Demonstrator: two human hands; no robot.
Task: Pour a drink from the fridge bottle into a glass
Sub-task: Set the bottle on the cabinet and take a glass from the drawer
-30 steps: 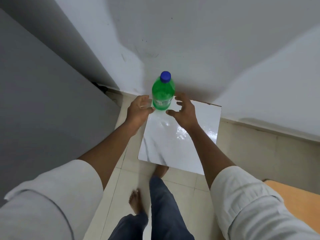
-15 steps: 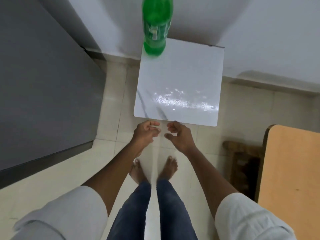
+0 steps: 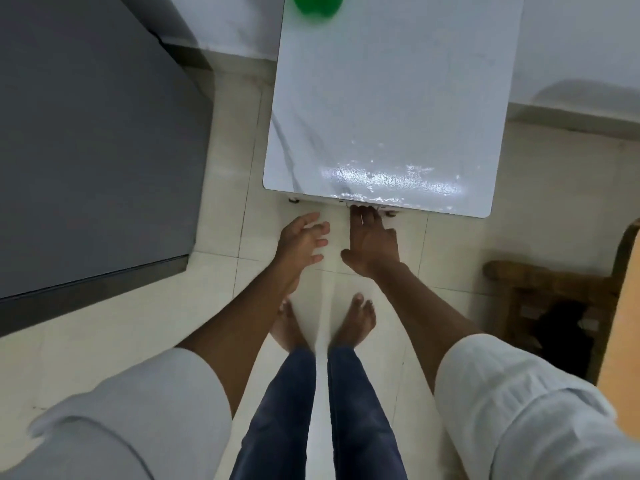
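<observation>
Fingertips of my right hand [image 3: 372, 242] are reaching under the near edge of the white table [image 3: 388, 109], palm down and holding nothing. I am spreading my left hand [image 3: 300, 242] open just beside it, over the tiled floor [image 3: 114, 327], empty too. Only the green bottle [image 3: 317, 5] base is showing, standing at the table's far left corner, well apart from both hands.
</observation>
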